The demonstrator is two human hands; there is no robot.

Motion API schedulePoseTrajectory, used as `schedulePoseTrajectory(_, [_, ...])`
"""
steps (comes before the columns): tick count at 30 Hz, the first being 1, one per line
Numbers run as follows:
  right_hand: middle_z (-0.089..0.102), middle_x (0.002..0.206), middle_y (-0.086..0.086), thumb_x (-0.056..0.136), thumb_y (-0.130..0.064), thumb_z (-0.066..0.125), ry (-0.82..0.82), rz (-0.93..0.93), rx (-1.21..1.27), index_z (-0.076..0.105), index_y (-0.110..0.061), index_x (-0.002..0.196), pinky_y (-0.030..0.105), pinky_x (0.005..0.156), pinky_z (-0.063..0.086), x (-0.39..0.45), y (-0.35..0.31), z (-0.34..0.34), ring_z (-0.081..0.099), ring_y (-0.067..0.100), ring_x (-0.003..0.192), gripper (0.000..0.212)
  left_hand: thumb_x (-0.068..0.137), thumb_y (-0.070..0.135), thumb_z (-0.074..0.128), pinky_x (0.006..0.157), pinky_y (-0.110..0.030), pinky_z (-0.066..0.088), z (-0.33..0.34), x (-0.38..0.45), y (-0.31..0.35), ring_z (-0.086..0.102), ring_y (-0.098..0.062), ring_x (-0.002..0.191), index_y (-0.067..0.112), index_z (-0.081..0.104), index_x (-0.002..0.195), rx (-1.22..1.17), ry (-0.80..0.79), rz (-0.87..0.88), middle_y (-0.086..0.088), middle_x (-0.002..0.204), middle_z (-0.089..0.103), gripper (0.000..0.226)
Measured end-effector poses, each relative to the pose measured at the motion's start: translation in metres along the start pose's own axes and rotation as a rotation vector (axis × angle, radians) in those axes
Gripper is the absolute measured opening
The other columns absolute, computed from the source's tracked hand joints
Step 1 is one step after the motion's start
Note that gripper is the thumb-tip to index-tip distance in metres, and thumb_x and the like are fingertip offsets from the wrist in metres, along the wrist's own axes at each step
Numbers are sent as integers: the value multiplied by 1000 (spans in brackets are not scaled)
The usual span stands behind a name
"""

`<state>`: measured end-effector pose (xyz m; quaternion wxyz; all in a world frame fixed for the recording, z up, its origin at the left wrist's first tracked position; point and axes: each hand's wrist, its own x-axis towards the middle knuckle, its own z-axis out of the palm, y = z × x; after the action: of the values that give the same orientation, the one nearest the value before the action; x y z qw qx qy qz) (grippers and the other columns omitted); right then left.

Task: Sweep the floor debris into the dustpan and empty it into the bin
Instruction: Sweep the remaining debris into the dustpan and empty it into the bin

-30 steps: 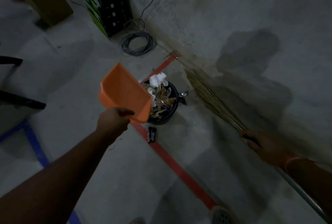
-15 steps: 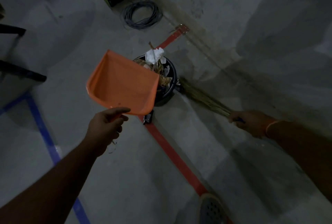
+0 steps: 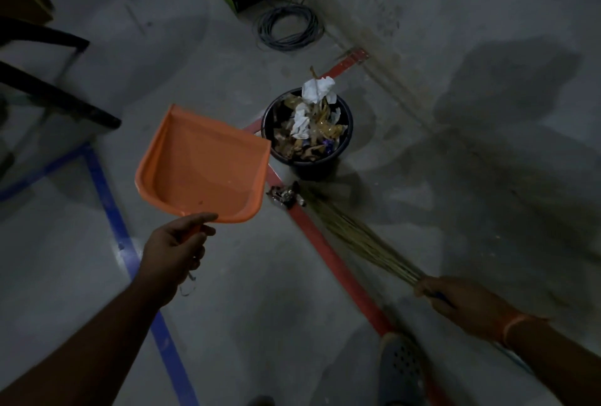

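The left arm reaches forward from the lower left, bare to the wrist. The left hand [image 3: 174,247] is turned back-up, its thumb stretched forward along the top and its fingers curled underneath in a grip. The right arm comes in from the lower right, with an orange band at the wrist. The right hand [image 3: 461,303] is closed in a fist-like grip, knuckles facing up and left.

The dustpan [image 3: 201,168] has drawn back from the bin [image 3: 309,132] (now uncovered).
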<state>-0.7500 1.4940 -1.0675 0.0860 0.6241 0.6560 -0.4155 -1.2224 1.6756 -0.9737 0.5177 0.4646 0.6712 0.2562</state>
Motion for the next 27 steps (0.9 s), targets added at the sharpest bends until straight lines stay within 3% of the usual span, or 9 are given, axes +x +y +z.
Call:
schedulePoseTrajectory(3, [61,118,-9,92,-38,48,51,-36,2,44,-56,113,16,89,39,-17,-15,20,57,7,107,28,98,-8,51,50,-29,43,-16,-17,-26,53,-21,64,18,73,118,-14,-1,-44,-16,106,71,39])
schedulePoseTrajectory(6, [59,113,-15,94,-39,48,91,-28,5,41,-60,109,10,82,33,-23,-25,26,54,0,99,27,98,-7,51,49,-28,41,-26,-29,-54,52,-19,62,19,74,116,-22,10,-86,-17,105,71,39])
schedulePoseTrajectory(12, [63,113,-6,96,-29,54,155,-20,19,49,-52,113,24,85,46,26,-23,27,59,8,97,29,97,-7,52,49,-27,37,-27,-24,-123,51,-18,60,21,77,112,-39,-3,-225,-16,103,71,41])
schedulePoseTrajectory(18, [62,110,-1,97,-31,51,147,-89,-109,57,-35,120,22,72,41,119,-11,26,54,4,79,24,94,-7,60,45,-24,33,9,17,-181,46,-18,54,11,75,112,-73,-22,-364,-17,88,66,29])
schedulePoseTrajectory(21, [63,106,2,96,-35,51,131,-117,-195,57,-36,119,31,81,47,156,-1,29,59,16,90,24,97,-8,53,42,-21,31,35,41,-205,43,-17,51,10,73,111,-90,-51,-390,-17,90,66,30])
schedulePoseTrajectory(27, [56,89,-4,96,-38,50,51,-194,-276,54,-42,117,30,74,48,174,17,51,56,11,75,22,98,-6,54,40,-21,32,68,76,-219,44,-18,55,14,74,108,-108,-95,-382,-19,95,65,30])
